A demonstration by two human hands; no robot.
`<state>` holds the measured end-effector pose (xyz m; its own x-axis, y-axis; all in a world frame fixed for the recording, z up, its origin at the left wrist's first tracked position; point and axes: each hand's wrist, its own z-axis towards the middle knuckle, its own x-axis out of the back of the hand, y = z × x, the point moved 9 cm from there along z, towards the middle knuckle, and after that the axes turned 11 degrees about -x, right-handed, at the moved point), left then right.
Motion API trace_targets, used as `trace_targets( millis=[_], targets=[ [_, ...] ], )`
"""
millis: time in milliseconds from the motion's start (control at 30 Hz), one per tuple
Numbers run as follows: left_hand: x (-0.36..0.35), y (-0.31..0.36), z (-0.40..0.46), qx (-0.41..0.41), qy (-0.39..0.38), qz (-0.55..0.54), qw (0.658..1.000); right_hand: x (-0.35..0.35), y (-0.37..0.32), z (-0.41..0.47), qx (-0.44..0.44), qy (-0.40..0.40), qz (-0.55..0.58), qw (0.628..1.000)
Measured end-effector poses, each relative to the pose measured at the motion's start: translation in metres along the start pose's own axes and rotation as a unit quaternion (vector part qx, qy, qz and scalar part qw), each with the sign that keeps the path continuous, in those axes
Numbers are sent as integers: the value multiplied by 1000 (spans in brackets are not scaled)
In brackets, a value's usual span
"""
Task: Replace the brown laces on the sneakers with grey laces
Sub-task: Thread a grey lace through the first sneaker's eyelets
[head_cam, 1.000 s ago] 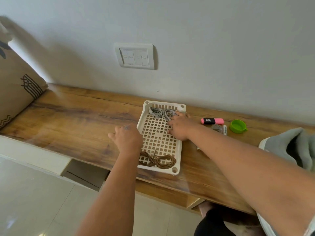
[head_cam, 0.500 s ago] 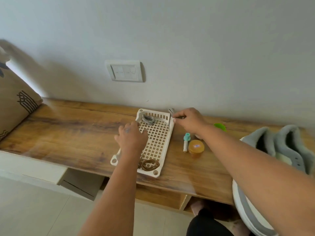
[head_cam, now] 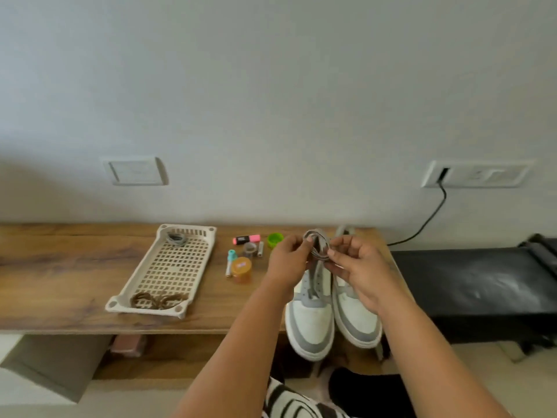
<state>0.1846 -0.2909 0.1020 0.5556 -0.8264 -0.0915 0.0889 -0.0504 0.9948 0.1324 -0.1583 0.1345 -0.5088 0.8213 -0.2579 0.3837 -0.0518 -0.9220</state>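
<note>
We grip a coiled grey lace (head_cam: pixel 317 245) with left hand (head_cam: pixel 288 260) and right hand (head_cam: pixel 355 264), above the sneakers (head_cam: pixel 331 309)

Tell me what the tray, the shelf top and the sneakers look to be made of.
Tray: likely moulded plastic, matt cream, judging by its even grid of holes. Shelf top: wood or wood-look laminate, brown grain with a slight sheen. Sneakers: smooth white and grey panels, perhaps leather or synthetic, on pale, rubber-like soles.
</note>
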Motion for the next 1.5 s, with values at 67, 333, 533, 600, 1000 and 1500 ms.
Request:
trace_targets(
  millis=[67,333,533,600,1000,1500],
  targets=[
    [-16,0,-11,1,12,-13,1000,27,6,-7,-21,22,46,998],
    [-14,-17,-28,-3,24,44,999,85,20,-4,-49,124,-103,986],
    [-37,-6,-24,-36,-72,106,991,56,22,10,-3,41,-199,979],
    [-37,-7,-22,-24,-71,66,995,39,21,15,-6,-10,-164,986],
    [-6,-22,0,-22,-45,138,989,36,40,39,-28,-3,-82,996],
    [11,-13,-3,-13,-123,288,950,46,19,29,28,11,-139,990]
  ],
)
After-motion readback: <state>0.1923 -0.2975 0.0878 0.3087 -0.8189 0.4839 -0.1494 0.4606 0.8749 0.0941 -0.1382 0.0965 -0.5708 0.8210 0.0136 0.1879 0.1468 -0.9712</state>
